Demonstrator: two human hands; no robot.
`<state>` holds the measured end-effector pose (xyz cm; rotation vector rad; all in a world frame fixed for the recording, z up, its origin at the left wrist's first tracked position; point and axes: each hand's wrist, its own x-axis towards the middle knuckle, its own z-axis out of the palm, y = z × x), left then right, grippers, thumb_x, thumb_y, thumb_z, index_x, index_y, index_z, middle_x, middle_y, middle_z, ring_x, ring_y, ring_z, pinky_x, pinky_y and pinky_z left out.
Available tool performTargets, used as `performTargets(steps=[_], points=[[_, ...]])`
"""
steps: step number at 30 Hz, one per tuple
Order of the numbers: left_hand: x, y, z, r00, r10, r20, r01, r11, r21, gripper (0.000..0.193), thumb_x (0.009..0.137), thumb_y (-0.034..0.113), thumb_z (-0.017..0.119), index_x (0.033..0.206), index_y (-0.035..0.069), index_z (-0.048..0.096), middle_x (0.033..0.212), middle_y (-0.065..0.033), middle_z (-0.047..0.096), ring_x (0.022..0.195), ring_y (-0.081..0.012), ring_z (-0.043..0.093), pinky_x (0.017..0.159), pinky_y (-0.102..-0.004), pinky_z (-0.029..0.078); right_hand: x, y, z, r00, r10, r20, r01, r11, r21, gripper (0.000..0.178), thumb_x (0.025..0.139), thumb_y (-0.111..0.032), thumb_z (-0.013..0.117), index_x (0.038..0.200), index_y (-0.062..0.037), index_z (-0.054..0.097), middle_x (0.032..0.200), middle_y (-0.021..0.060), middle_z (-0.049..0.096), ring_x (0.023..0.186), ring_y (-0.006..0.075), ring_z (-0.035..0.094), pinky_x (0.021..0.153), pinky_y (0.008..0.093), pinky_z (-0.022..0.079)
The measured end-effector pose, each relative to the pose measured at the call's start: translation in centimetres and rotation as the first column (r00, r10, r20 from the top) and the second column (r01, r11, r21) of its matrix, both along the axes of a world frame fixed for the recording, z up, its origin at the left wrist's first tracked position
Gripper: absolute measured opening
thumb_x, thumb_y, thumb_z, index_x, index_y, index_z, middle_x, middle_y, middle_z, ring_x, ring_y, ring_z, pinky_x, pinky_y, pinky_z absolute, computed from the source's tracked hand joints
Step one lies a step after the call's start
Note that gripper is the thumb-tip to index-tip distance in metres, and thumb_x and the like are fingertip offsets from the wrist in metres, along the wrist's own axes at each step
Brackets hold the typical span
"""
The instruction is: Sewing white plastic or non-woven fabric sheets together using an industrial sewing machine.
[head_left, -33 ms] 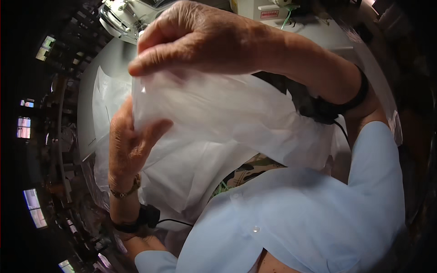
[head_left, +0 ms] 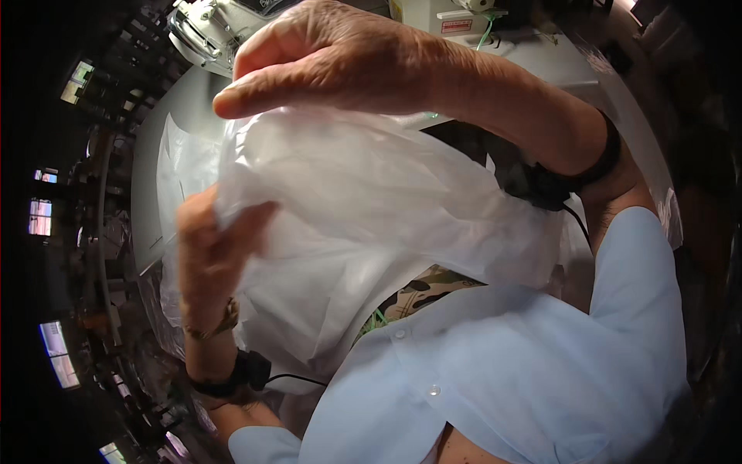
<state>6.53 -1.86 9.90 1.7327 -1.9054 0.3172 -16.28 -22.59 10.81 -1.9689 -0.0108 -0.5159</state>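
Observation:
A thin, translucent white sheet point(head_left: 371, 185), plastic by its look, spreads in loose folds in front of my body and over my lap. At the sheet's upper left edge, my right hand point(head_left: 332, 66) pinches the material between thumb and curled fingers. Lower down along the same edge is my left hand point(head_left: 212, 251), smeared by motion. Its thumb lies over the sheet's near face and its other fingers are behind it, so it grips the edge. Folds hide what lies under the sheet.
A white sewing machine point(head_left: 205, 35) stands on the grey table point(head_left: 158, 166) beyond my hands. Farther right is a pale machine housing point(head_left: 433, 15) with a green thread. Cables run from the black bands point(head_left: 251, 367) on my forearms. Camouflage cloth point(head_left: 425, 294) shows at my lap.
My left hand has shifted slightly left and down. My right hand has risen a little, and the sheet's edge between them has bent and creased.

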Motion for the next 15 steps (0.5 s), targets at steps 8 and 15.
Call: performTargets(steps=[8,15], points=[[21.0,13.9,7.6,0.867,0.489,0.099,-0.469,0.866,-0.172,0.047,0.104,0.024,0.039,0.143,0.0,0.046,0.15,-0.0165,0.042,0.139,-0.0278,0.039,0.117,-0.0391,0.029,-4.2,-0.3,-5.7,0.721,0.444,-0.532,-0.293,0.891,0.347,0.038,0.083,-0.025,0.072,0.11,0.0013,0.066,0.079,0.0027,0.066,0.074,0.0114,0.059,0.067,0.0275,0.046],[36.3,32.7,6.3,0.352,0.864,0.359,-0.909,0.408,-0.09,0.054,0.102,0.035,0.043,0.145,0.002,0.044,0.15,-0.0174,0.042,0.14,-0.034,0.038,0.117,-0.0447,0.027,-6.2,-2.1,-9.9,0.893,0.176,-0.415,-0.122,0.98,0.154,0.044,0.084,-0.027,0.072,0.121,-0.0053,0.063,0.121,0.0055,0.06,0.109,0.0163,0.053,0.097,0.0314,0.042]])
